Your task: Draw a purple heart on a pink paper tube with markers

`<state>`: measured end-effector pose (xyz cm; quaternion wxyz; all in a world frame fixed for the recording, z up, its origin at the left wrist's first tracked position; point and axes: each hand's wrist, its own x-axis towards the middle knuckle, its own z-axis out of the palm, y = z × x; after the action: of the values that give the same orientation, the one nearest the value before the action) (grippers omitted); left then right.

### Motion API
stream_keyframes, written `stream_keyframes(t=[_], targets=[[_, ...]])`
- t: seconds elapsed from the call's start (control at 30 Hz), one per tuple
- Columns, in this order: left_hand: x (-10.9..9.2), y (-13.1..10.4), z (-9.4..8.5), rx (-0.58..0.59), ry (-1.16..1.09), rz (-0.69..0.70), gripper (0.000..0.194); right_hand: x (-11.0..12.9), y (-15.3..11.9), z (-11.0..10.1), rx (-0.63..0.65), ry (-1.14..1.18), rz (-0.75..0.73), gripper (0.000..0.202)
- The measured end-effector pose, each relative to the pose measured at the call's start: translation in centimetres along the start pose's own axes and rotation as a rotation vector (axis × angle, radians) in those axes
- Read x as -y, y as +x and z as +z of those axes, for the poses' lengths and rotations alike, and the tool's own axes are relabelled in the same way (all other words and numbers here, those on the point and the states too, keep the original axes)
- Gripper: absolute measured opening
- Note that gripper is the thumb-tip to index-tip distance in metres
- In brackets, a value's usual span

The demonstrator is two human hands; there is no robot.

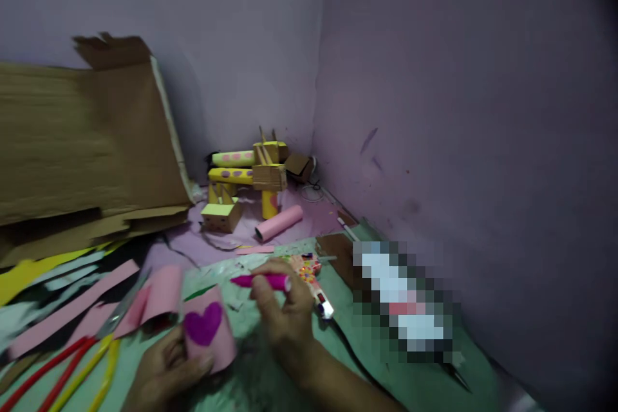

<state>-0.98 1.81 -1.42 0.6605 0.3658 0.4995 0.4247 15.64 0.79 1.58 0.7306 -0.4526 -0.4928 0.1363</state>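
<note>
My left hand (167, 367) is closed around a short pink paper-covered tube (224, 341) that bears a filled-in purple heart (203, 324). To its right, my right hand (284, 309) grips a magenta marker (263, 281), its tip pointing left and held apart from the tube. Behind my right hand lies a glue gun (309, 270) with a colourful patterned body, partly covered by the fingers. Another pink tube (164, 293) stands left of the one I hold.
Red- and yellow-handled scissors (89, 354) lie at lower left among paper strips (72, 309). Cardboard (96, 135) leans on the wall. Yellow tube-and-box figures (268, 174) and a pink tube (279, 223) sit at the back. A pixelated object (405, 302) is at right.
</note>
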Motion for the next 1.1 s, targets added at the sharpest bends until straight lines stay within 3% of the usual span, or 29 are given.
stream_keyframes(t=[0.1,0.2,0.33,0.47,0.77,0.9,1.1], targets=[[-0.5,-0.3,0.8,0.067,0.024,0.024,0.046,-0.4,0.3,-0.4,-0.012,0.052,0.175,0.015],[-0.7,-0.3,0.7,0.16,-0.004,0.047,0.04,-0.7,0.3,-0.4,-0.019,0.054,0.206,0.02],[-0.3,0.0,0.1,0.201,-0.063,0.107,0.042,-0.7,-0.4,-0.2,0.056,0.062,0.176,0.022],[0.2,0.5,-0.1,0.236,-0.1,0.078,0.042,-0.7,-1.3,0.0,0.051,0.085,0.162,0.021],[-0.6,-0.5,0.7,0.139,-0.083,0.036,0.033,-0.6,-2.3,-0.1,0.163,-0.083,-0.097,0.011],[-0.6,-0.5,0.9,0.098,-0.064,0.021,0.027,-0.8,-2.4,0.0,0.181,-0.114,-0.116,0.011],[-0.7,-0.2,0.6,0.139,-0.086,0.031,0.025,-0.9,-2.0,-0.2,0.206,-0.125,-0.112,0.01]])
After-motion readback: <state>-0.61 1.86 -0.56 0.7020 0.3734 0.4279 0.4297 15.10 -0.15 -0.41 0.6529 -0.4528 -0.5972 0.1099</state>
